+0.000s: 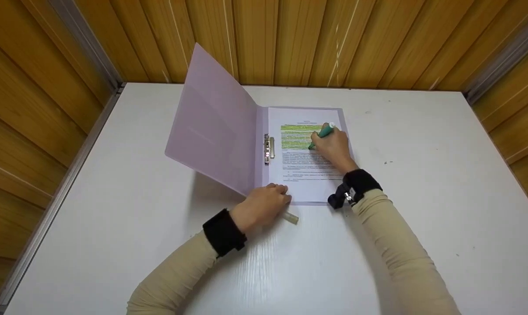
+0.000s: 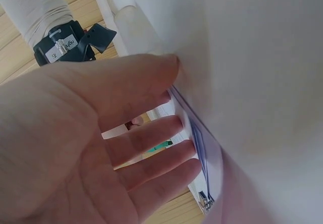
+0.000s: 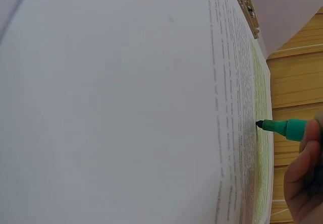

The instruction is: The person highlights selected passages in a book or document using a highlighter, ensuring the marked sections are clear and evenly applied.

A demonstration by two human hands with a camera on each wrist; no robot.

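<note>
From the head view, the right hand point(image 1: 333, 144) grips a green marker point(image 1: 323, 133) over the page point(image 1: 307, 175) mid-frame, in the open folder point(image 1: 215, 127). The left hand point(image 1: 264, 205), fingers loosely curled, steadies the page's lower edge.

Left wrist: fingers point(image 2: 151, 143) spread, flat on paper.

Right wrist: the marker point(image 3: 280, 127) tip touches the text. The thin sheet likely slides; pin it near its edge.

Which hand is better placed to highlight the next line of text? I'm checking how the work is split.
The right hand: it grips the green highlighter marker, tip on the printed white page. The left hand rests on the lilac plastic folder edge, steadying it.
</note>
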